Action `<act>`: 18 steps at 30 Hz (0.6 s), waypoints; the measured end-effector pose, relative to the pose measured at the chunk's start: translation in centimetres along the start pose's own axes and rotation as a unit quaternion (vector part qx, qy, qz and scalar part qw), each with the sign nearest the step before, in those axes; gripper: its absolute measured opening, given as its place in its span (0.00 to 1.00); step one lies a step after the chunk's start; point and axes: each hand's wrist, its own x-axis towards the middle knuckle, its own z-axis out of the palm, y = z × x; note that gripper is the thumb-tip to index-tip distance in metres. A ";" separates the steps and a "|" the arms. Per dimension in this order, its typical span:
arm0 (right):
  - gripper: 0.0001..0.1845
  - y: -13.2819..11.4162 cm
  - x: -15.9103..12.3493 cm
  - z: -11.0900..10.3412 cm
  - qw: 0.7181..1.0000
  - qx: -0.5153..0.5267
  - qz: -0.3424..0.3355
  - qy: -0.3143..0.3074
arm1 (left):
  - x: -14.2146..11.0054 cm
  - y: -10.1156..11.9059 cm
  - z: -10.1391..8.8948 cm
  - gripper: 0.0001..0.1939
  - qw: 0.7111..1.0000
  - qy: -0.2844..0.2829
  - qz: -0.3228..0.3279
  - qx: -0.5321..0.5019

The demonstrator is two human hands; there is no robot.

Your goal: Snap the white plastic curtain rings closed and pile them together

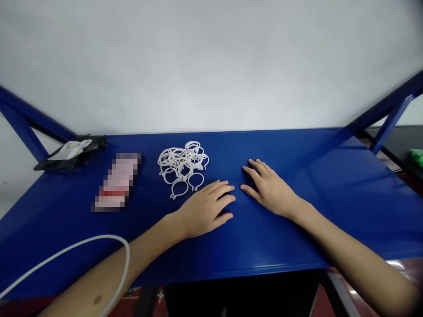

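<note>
White rings lie in one loose heap on the blue worktop, seemingly all left unsorted, none held; left hand, just beside them, and right hand are empty, apart, fingers spread; any linking between rings is too small to tell.

Bare left hand, bare right hand, left forearm with small mark, white cable

Slender white rings, each fitted with a small clasp, lie tangled in a loose heap left of centre on a blue bench. Two rings on the near side spread side by side, clasps toward the bench's front edge.
</note>
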 end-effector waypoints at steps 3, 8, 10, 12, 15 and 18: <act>0.34 0.0 0.0 0.0 1.000 0.004 0.002 -0.002 | 0.0 0.0 0.0 0.18 1.000 0.001 -0.002 -0.007; 0.33 0.1 -0.1 0.1 1.000 0.017 0.003 0.004 | 0.0 0.0 -0.1 0.18 1.000 -0.002 -0.002 0.000; 0.32 0.1 -0.1 0.1 1.000 0.021 0.002 0.007 | 0.0 0.0 0.0 0.18 1.000 -0.002 -0.001 0.003; 0.32 0.1 -0.1 0.1 1.000 0.021 0.000 0.006 | 0.0 0.0 0.0 0.18 1.000 -0.002 -0.001 0.004; 0.33 0.2 -0.1 0.1 1.000 0.017 -0.001 0.007 | 0.0 0.1 0.0 0.18 1.000 0.000 0.001 0.002; 0.33 0.1 -0.1 0.2 1.000 0.012 -0.003 0.010 | 0.1 0.1 0.0 0.18 1.000 0.000 0.002 0.002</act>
